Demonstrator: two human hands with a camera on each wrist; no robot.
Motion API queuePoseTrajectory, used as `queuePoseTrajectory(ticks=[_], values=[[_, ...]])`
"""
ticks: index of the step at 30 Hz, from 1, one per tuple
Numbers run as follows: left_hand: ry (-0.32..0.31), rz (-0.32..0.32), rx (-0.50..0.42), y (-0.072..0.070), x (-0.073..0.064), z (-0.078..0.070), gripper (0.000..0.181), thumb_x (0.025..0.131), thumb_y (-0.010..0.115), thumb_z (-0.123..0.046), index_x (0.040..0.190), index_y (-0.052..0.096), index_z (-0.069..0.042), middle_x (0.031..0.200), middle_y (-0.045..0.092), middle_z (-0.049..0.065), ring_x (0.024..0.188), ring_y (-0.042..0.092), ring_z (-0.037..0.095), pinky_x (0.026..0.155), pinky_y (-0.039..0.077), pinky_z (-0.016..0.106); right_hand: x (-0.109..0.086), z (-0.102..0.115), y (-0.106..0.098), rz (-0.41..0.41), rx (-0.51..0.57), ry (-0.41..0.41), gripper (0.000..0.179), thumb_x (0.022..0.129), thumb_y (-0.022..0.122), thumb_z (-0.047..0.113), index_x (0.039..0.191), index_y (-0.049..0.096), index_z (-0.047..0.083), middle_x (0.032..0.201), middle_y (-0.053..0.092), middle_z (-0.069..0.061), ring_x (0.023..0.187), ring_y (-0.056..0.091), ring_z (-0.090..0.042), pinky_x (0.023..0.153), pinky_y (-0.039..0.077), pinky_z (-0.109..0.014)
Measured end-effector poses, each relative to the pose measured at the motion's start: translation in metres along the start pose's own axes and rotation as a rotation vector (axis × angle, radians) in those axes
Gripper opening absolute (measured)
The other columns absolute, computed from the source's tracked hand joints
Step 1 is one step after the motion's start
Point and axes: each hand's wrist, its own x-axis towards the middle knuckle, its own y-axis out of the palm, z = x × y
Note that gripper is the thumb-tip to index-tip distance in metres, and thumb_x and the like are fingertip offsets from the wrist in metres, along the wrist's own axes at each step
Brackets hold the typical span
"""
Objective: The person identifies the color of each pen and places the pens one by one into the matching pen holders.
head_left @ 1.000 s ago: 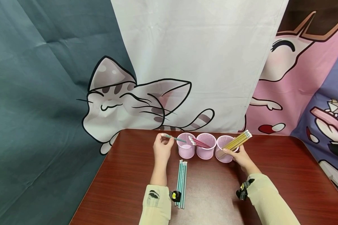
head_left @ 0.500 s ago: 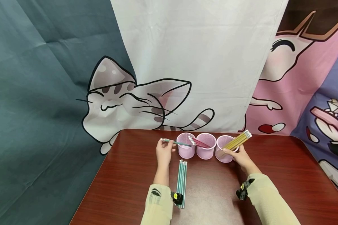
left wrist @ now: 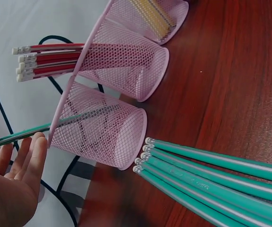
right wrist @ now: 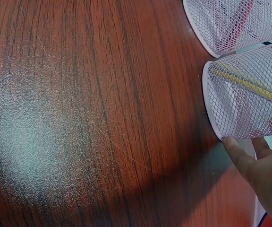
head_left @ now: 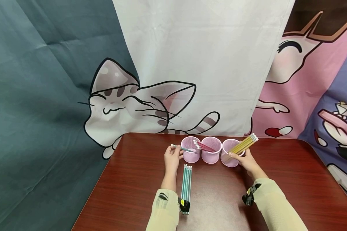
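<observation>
My left hand point(head_left: 172, 160) pinches a green pencil point(left wrist: 29, 131) near its eraser end. In the left wrist view the pencil slants over the rim of the left pink mesh cup point(left wrist: 107, 142), its far part inside. My right hand point(head_left: 249, 163) holds the right pink mesh cup point(head_left: 229, 162) by its outer side. The thumb lies at the rim, beside a bundle of yellow pencils point(head_left: 243, 145) leaning right in that cup. Between them stands the middle mesh cup point(head_left: 210, 158), with several red pencils point(head_left: 205, 147) tilted left.
Several green pencils point(head_left: 186, 184) lie side by side on the brown wooden table point(head_left: 214, 192), in front of the left cup, partly under the left wrist's camera. A cartoon-printed cloth point(head_left: 202, 64) hangs behind the table's back edge.
My left hand has moved right toward the left cup, carrying the green pencil farther over and into it. The right hand and the cups have stayed put.
</observation>
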Motion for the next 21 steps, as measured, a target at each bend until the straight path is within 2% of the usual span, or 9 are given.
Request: queuePoseTrajectory(ticks=[3,8,14,18,21], values=[[-0.004,-0.009,0.007,0.001,0.005,0.009,0.018,0.09,0.058,-0.008,0.095,0.053,0.008,0.095,0.061,0.033,0.08,0.066,0.034,0.061,0.054,0.029,0.001,-0.003,0.0,-0.001,0.007,-0.009,0.091,0.079,0.072,0.033,0.142,0.01,0.011,0.121,0.042,-0.02,0.092,0.053,-0.008,0.077,0.046,-0.027],[0.004,-0.033,0.066,0.003,0.005,0.014,0.015,0.089,0.06,-0.008,0.092,0.055,0.006,0.089,0.065,0.025,0.075,0.067,0.025,0.057,0.052,0.023,0.01,-0.015,-0.002,-0.02,0.014,0.031,0.087,0.079,0.072,0.032,0.139,0.011,0.016,0.128,0.038,-0.021,0.091,0.053,-0.005,0.076,0.046,-0.023],[0.014,-0.031,0.159,0.004,0.003,0.016,0.009,0.084,0.058,-0.003,0.091,0.059,0.003,0.082,0.066,0.016,0.078,0.066,0.03,0.055,0.05,0.021,0.015,-0.023,-0.003,-0.029,0.027,0.028,0.087,0.08,0.072,0.029,0.14,0.01,0.018,0.128,0.037,-0.021,0.091,0.054,-0.006,0.075,0.046,-0.023],[0.013,-0.013,0.161,0.004,0.001,0.011,0.009,0.083,0.059,0.0,0.091,0.059,0.005,0.083,0.066,0.02,0.078,0.065,0.031,0.054,0.049,0.019,0.012,-0.019,-0.003,-0.024,0.019,0.025,0.089,0.08,0.072,0.031,0.141,0.009,0.016,0.127,0.037,-0.02,0.091,0.054,-0.005,0.076,0.046,-0.023],[0.029,0.008,0.172,0.005,-0.007,-0.003,0.011,0.084,0.059,0.001,0.092,0.058,0.009,0.085,0.064,0.026,0.077,0.064,0.03,0.053,0.048,0.018,0.007,-0.011,-0.002,-0.004,0.01,0.014,0.09,0.081,0.071,0.032,0.142,0.007,0.014,0.124,0.039,-0.018,0.091,0.053,-0.005,0.077,0.046,-0.025]])
